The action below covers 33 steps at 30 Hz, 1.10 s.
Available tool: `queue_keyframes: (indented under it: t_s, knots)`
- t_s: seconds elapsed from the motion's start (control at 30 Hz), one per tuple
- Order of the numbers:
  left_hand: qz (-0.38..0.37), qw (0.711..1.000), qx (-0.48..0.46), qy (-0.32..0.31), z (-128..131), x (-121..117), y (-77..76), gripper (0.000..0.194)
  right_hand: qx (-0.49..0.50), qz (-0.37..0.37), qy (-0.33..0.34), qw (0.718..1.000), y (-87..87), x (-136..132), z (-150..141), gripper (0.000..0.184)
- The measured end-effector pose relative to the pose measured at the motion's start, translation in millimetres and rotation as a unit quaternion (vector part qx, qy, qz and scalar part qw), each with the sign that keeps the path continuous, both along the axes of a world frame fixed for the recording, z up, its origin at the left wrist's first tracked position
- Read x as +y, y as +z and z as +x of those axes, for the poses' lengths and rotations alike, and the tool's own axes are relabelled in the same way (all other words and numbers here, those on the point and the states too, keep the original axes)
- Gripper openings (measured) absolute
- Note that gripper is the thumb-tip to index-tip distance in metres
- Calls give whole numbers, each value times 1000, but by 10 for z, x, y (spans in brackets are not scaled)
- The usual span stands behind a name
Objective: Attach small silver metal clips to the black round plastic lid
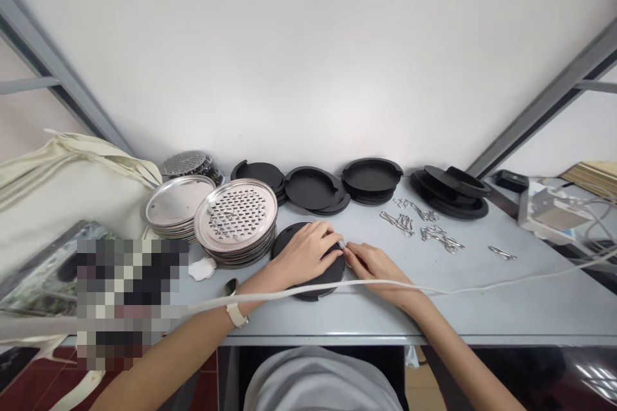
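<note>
A black round plastic piece (pixel 288 239) lies on the desk in front of me. My left hand (pixel 308 250) is laid over it, with the thumb and fingers closing at its right edge. A small metal clip (pixel 342 244) shows at that edge, between the fingertips of both hands. My right hand (pixel 373 263) pinches at the clip from the right side. Left of the black piece stands a stack of round metal grater plates (pixel 243 215), the top one full of raised holes. Several bent wire clips (pixel 441 237) are scattered to the right.
Stacks of black round parts (pixel 371 176) line the wall, with more black parts (pixel 450 189) at the right. Plain metal discs (pixel 178 202) stand at the left beside a cloth bag (pixel 72 186). A white cable (pixel 448 291) crosses low over the desk. A white scrap (pixel 202 268) lies nearby.
</note>
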<state>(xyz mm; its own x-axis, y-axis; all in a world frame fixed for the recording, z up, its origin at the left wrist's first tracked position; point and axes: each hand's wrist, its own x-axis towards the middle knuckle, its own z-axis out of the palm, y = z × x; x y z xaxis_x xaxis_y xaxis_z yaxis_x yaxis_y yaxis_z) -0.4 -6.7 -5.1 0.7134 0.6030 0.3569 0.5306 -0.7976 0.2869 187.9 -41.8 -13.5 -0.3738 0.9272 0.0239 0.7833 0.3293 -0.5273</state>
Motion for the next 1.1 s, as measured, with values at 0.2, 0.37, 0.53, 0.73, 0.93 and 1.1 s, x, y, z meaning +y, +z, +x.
queue_keyframes:
  t_s: [0.2,0.37,0.53,0.73,0.93,1.1]
  knots:
    - [0,1000,9,-20,6,-1,8,20,-2,1,1,1000,-7,-3,2,32]
    - [0,999,10,-33,4,-8,27,19,1,2,6,1000,-21,-7,9,32]
    - [1,999,8,-38,1,-4,24,20,5,8,8,1000,-10,-29,11,33]
    - [-8,999,9,-44,-7,-3,26,21,11,15,1,1000,0,-29,9,32]
    - [-10,999,14,-47,-11,6,14,22,9,9,-1,1000,-17,-26,13,34]
    - [-10,999,15,-47,-7,-3,26,22,9,6,-4,1000,-30,-22,15,34]
